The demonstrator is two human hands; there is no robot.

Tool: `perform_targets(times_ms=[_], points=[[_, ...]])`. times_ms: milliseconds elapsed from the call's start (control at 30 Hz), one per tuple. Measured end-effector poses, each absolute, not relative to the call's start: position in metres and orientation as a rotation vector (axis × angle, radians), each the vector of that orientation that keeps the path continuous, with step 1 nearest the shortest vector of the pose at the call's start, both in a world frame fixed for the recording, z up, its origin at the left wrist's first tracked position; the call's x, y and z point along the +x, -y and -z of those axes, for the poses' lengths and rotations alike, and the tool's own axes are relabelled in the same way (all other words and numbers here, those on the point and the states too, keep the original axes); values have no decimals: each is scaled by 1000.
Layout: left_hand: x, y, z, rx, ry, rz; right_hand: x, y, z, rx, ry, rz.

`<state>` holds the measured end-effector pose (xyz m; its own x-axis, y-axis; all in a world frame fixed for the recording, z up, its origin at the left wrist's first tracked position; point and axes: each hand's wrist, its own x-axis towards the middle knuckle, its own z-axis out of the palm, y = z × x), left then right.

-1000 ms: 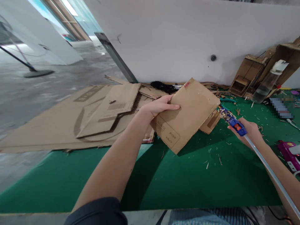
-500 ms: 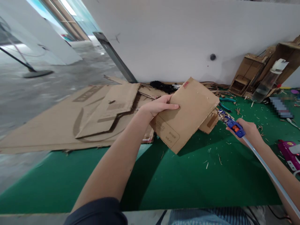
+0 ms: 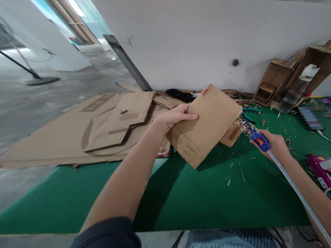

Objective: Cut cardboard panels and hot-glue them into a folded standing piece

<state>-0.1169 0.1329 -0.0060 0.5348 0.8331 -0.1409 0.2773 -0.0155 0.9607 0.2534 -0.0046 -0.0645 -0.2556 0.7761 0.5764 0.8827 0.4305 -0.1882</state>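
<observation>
My left hand (image 3: 178, 117) grips a flat cardboard piece (image 3: 207, 124) by its left edge, thumb on top, the fingers hidden beneath. The piece is tilted above the green table, and a smaller cardboard piece (image 3: 231, 135) shows below its right edge. In my right hand (image 3: 276, 143) is a blue hot glue gun (image 3: 260, 140) with a long clear glue stick trailing from its back toward me. The gun's nozzle end, crusted with scraps, is at the right edge of the cardboard piece; I cannot tell whether it touches.
Large cardboard sheets (image 3: 64, 134) lie on the left. Teal-handled pliers (image 3: 249, 117) rest behind the glue gun. Back right stand a cardboard structure (image 3: 274, 81), a clear bottle (image 3: 296, 91) and a phone (image 3: 310, 118). A magenta device (image 3: 318, 168) sits at the right. A white wall (image 3: 196, 44) borders the table.
Almost nothing differs. Both hands, the cardboard piece and the glue gun keep nearly the same positions, with only a slight shift of the whole view.
</observation>
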Motion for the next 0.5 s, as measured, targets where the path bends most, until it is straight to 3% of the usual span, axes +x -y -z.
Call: perform_targets(times_ms=[500], points=[[-118, -136, 10, 1557, -957, -624, 253, 1, 72, -1497, 2176, 186]])
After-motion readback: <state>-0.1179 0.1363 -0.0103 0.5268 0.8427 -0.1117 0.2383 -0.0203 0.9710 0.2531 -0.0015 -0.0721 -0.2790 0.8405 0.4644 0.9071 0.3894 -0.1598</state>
